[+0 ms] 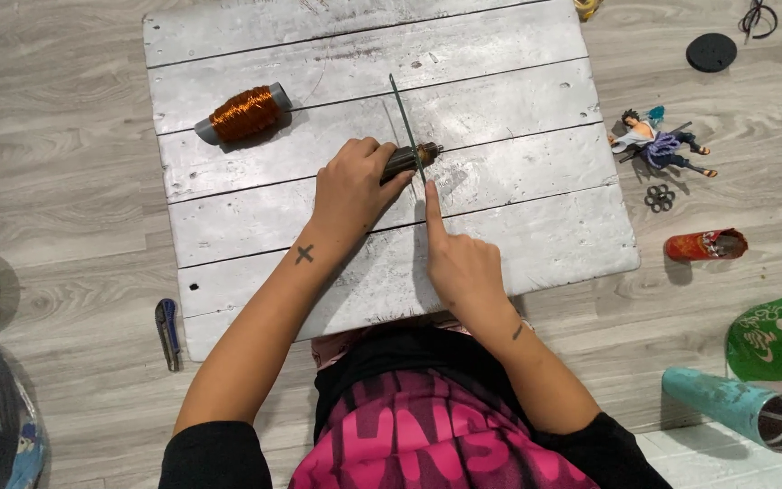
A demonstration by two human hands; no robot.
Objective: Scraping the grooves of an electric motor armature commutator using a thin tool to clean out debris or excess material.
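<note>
- Left hand (pixel 352 186) grips a dark handle (pixel 402 161) flat on the white board (pixel 518 91), steadying it
- Right hand (pixel 460 267), forefinger extended, other fingers curled, presses the thin blade (pixel 405 118)
- Copper wire spool (pixel 244 113) lies apart

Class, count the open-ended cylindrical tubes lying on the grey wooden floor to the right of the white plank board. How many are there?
2: a small red cardboard tube just right of the board, and a larger teal metal-rimmed tube near the bottom right corner. Others may lie outside the view.
</note>
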